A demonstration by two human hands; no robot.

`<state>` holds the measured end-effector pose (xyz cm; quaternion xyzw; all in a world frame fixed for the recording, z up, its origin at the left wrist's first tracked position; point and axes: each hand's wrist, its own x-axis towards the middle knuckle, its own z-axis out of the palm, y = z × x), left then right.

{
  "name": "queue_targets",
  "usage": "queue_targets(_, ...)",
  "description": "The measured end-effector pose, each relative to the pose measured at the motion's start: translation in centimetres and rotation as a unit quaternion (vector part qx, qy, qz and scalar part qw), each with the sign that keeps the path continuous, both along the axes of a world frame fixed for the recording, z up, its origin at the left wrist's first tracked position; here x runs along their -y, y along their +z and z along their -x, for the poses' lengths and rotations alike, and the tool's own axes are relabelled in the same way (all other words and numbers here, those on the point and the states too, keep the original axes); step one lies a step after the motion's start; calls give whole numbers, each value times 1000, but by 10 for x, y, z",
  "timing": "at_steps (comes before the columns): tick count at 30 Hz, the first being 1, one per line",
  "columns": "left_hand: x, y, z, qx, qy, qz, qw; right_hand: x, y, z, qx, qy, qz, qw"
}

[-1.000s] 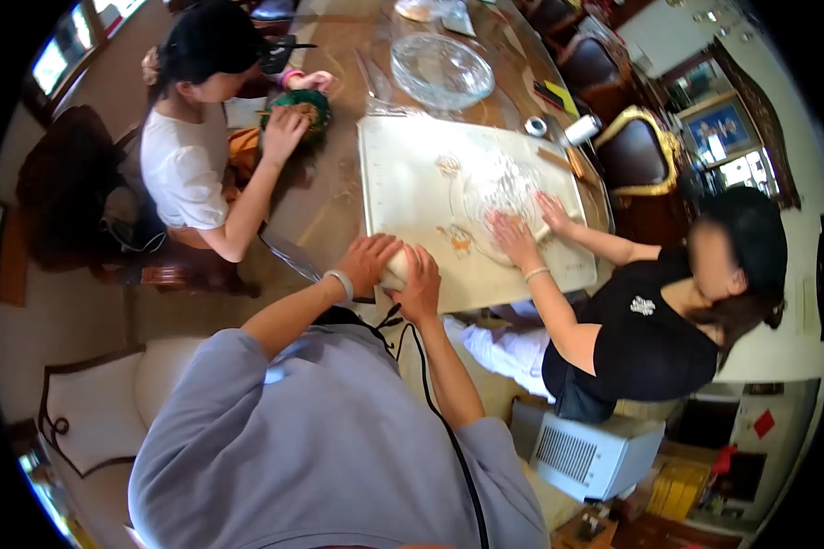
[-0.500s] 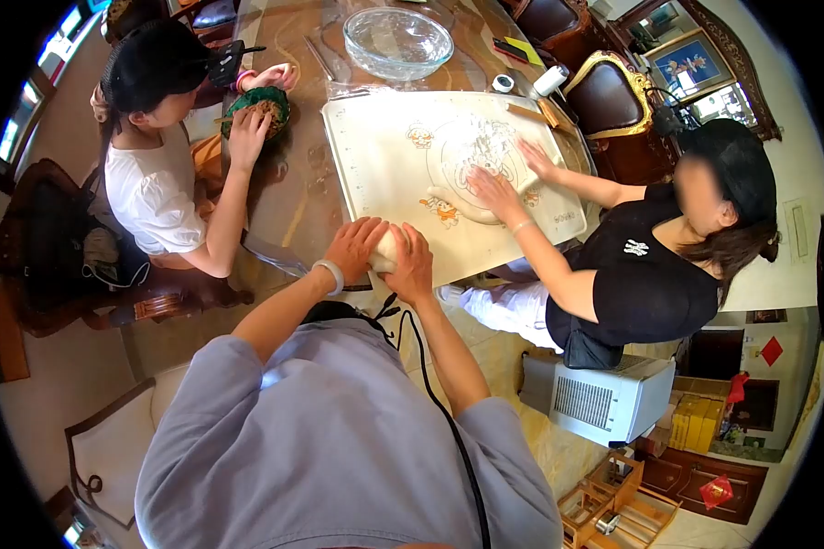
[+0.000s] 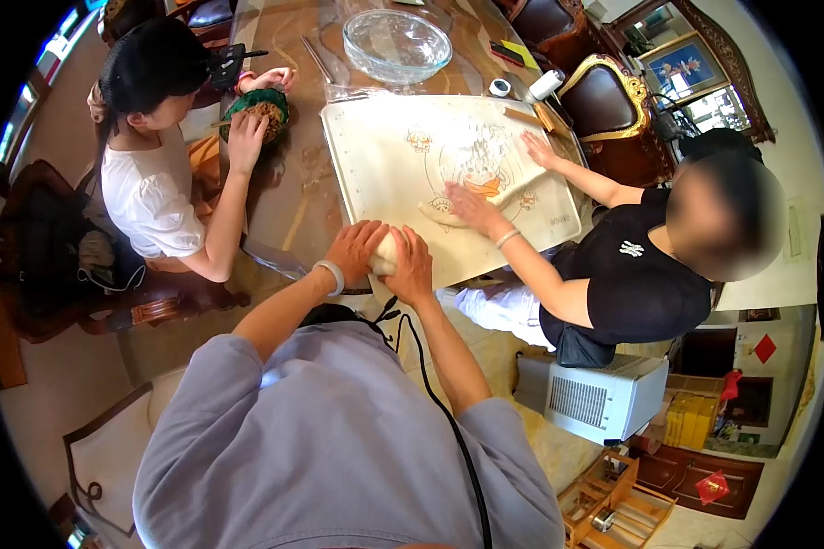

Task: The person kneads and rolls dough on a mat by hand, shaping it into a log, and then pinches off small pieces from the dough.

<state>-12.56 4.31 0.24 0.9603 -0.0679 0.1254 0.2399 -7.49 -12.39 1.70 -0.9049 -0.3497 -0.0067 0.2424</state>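
At the near edge of the printed mat, a ball of pale dough sits between my two hands. My left hand wraps its left side, a white bracelet at the wrist. Curled over the right side is my right hand. Fingers and palms hide much of the dough. Farther along the mat, a long roll of dough lies under the hand of a co-worker in black, whose other hand rests flat near the mat's right edge.
A glass bowl stands beyond the mat. On the left, a person in white holds chopsticks in a green bowl of brown filling. Wooden sticks and a white bottle lie at the right. A black cable hangs beside me.
The co-worker's hands have shifted across the mat, and the dough roll now lies closer to its near side, uncovering more of the print. My hands stay around the dough ball.
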Motion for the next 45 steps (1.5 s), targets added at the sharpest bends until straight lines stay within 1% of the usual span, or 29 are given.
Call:
queue_targets(2, 0, 0, 0, -6, -3, 17, 1000, 0, -1, -1, -3, -1, 2, 1000)
queue_targets(5, -1, -1, -1, -10, -4, 2, 1000, -1, 1, -1, -12, 6, -7, 1000)
queue_targets(11, -3, 8, -2, -35, -10, 10, 999, -1, 3, -3, -26, 5, 1, 1000)
queue_targets(14, -3, 1, -4, -31, -8, 17, 999, -1, 4, -4, -30, 4, -2, 1000)
queue_targets(17, -3, 4, -4, -61, -9, 19, 998, -1, 3, -5, -22, 5, -4, 1000)
queue_targets(20, -3, 3, -5, -62, -8, 5, 998, -2, 4, -5, -23, 2, -2, 1000)
queue_targets(23, -3, 4, -5, -62, -8, 21, 998, -1, 3, -6, -24, 3, -5, 1000)
queue_targets(26, -3, 3, -6, -47, -8, -2, 999, -1, 5, -5, -31, 2, 1, 1000)
queue_targets(29, -3, 0, -7, -59, -10, 26, 998, -1, 4, -4, -37, -6, 4, 999)
queue_targets(32, -4, -5, -7, -38, -13, 11, 999, -1, 0, -2, -22, -9, -10, 1000)
queue_targets(35, -2, -1, -6, -46, -8, 35, 998, 0, -3, -2, -7, -1, -39, 999)
queue_targets(45, -4, 5, -2, -48, -25, 13, 998, -1, -5, 3, -10, -22, -28, 999)
